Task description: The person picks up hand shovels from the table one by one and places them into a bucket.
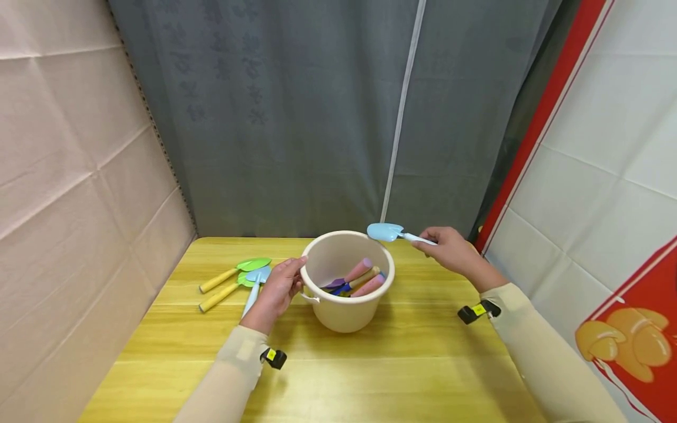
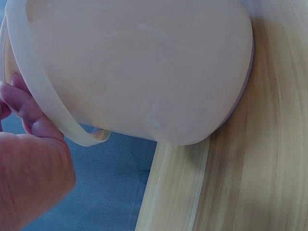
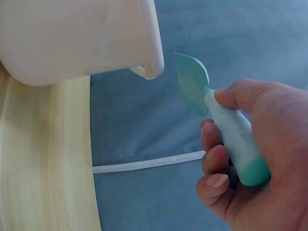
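A cream bucket (image 1: 346, 314) stands upright on the wooden table. My left hand (image 1: 277, 291) grips its rim at the left side, thumb at the lip, as the left wrist view also shows. Inside lie several tools with pink handles (image 1: 368, 286) and a tan handle (image 1: 365, 277); their blades are partly hidden by the wall. My right hand (image 1: 449, 249) holds a small light blue garden trowel (image 1: 385, 231) by its pale handle, thumb on top. The trowel's blade points left, over the bucket's far right rim in the head view.
Left of the bucket lie two green-bladed tools with yellow handles (image 1: 218, 281) and another light blue trowel (image 1: 258, 275), partly behind my left hand. A grey curtain (image 1: 296, 147) hangs behind the table (image 1: 396, 376); light cloth walls flank both sides.
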